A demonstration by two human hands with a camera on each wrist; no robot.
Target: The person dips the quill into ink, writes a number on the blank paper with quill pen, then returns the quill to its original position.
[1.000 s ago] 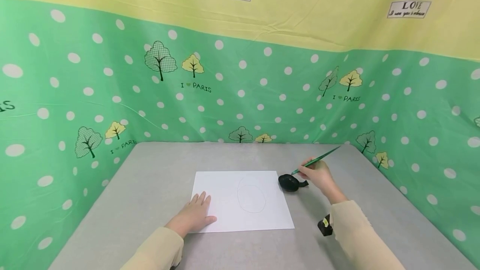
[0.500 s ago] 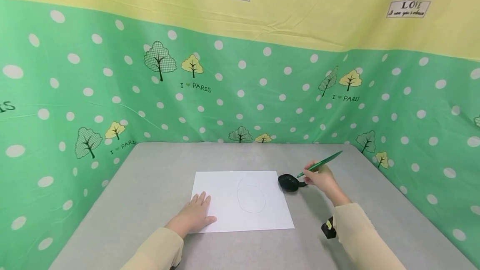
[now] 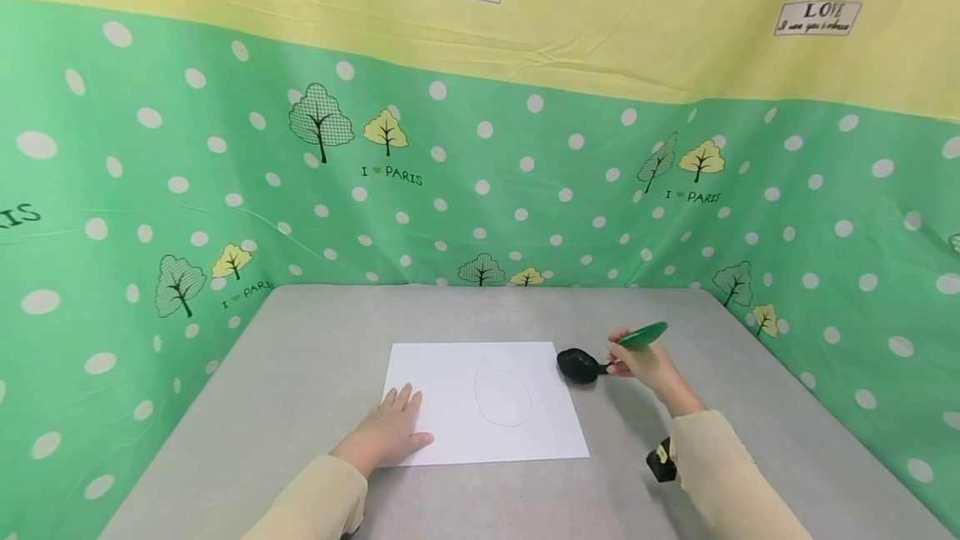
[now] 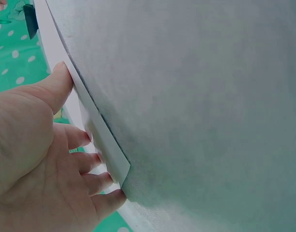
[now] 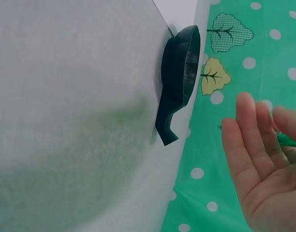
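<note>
My left hand (image 3: 386, 430) rests with spread fingers on the lower left of a white sheet of paper (image 3: 446, 369). Faint looped lines mark the sheet's right half. Between thumb and fingers, my right hand (image 3: 647, 365) pinches a green leaf-shaped pen (image 3: 643, 335), its broad end up and its tip hidden. Just left of that hand, a small black pan-like dish (image 3: 577, 366) with a short handle lies by the paper's upper right edge. In the right wrist view the dish (image 5: 179, 72) stands apart from the fingers, and only a bit of the pen (image 5: 290, 140) shows.
The grey table (image 3: 322, 332) meets a green dotted curtain (image 3: 405, 223) at the back and both sides. A black wrist camera (image 3: 662, 461) hangs beneath the right sleeve.
My right hand has moved a little right and down, from above the black dish to near its handle. The pen has tipped so its broad face shows. The left hand stays put.
</note>
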